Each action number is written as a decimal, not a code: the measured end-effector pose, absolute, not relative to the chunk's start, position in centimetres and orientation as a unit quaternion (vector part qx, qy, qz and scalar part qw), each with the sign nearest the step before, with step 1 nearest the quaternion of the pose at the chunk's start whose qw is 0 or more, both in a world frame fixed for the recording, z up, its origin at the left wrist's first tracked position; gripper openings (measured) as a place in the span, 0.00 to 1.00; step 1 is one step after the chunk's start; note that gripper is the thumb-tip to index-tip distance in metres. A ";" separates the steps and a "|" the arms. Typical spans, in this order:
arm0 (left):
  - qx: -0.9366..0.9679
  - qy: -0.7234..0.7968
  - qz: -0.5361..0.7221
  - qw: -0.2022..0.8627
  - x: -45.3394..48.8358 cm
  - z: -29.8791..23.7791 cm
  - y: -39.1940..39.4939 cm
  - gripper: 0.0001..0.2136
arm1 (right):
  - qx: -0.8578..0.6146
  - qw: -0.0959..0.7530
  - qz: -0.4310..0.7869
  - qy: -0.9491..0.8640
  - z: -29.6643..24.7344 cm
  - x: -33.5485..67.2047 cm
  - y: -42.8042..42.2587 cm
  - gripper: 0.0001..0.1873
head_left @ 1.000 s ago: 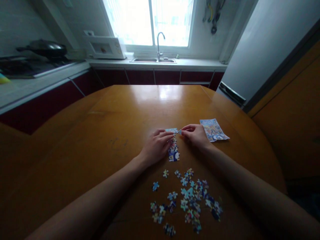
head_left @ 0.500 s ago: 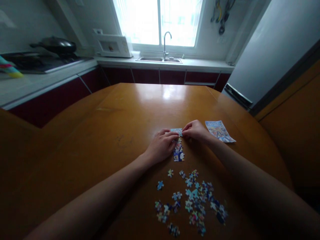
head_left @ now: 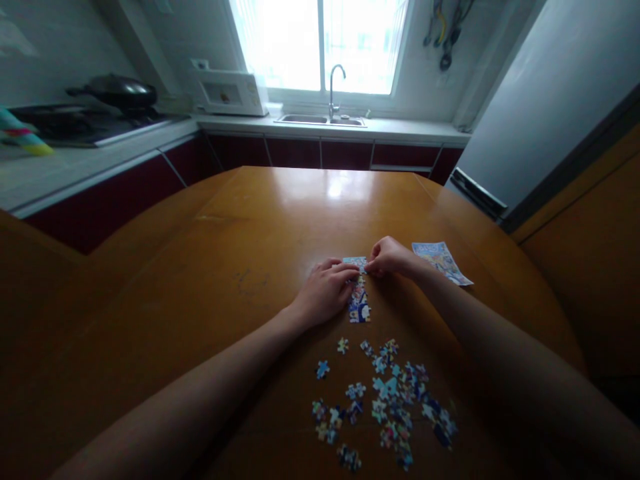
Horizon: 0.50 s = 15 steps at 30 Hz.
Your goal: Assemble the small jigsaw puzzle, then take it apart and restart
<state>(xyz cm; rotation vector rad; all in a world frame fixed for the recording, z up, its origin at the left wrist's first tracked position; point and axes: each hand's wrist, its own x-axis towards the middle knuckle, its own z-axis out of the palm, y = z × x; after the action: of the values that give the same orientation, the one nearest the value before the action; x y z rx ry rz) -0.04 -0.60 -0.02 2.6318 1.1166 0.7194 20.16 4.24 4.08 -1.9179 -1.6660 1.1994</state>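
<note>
A partly joined jigsaw puzzle (head_left: pixel 359 308) forms a narrow upright strip on the wooden table, wider at its far end. My left hand (head_left: pixel 327 288) lies flat across its left side, fingers stretched over the pieces and covering some of them. At the far right edge of the strip, my right hand (head_left: pixel 389 257) has thumb and fingertips pinched together. Whatever sits in that pinch is too small and hidden to make out. Nearer to me, several loose puzzle pieces (head_left: pixel 395 400) lie scattered, mostly in a heap right of centre.
A printed picture sheet (head_left: pixel 443 262) lies beyond my right forearm. The wooden table (head_left: pixel 225 220) has a rounded edge. Farther off stand a sink (head_left: pixel 305 119), a microwave (head_left: pixel 233 92), a pan (head_left: pixel 120 90) on the stove, and a fridge (head_left: pixel 540 100) at right.
My right hand's fingers have curled slightly and the hand has shifted a little at the strip's right edge. My left hand stays on the puzzle. The view has moved slightly.
</note>
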 end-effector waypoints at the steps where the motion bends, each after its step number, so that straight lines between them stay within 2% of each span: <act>1: 0.888 0.378 0.243 0.098 0.0 0.0 -0.6 0.12 | -0.673 0.166 0.423 -0.583 3.9 20.3 4.2 0.17; 4: 0.887 0.379 0.244 0.099 -0.1 0.0 -0.5 0.12 | -0.661 0.199 0.427 -0.584 3.3 20.8 3.8 0.14; 8: 0.887 0.377 0.247 0.102 -0.1 0.0 -0.6 0.12 | -0.663 0.295 0.357 -0.588 2.1 21.5 2.1 0.03; 11: 0.886 0.378 0.248 0.103 -0.2 0.1 -0.6 0.13 | -0.651 0.331 0.229 -0.644 1.2 21.7 0.0 0.08; 15: 0.887 0.376 0.249 0.101 -0.2 0.0 -0.6 0.13 | -0.604 0.315 0.142 -0.718 0.4 21.3 -2.3 0.13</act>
<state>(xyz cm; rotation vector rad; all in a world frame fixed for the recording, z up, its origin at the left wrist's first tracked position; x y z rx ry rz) -0.17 -0.60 0.00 2.6208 1.1107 0.7351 21.26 -2.27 0.38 -1.5912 -1.8916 0.3742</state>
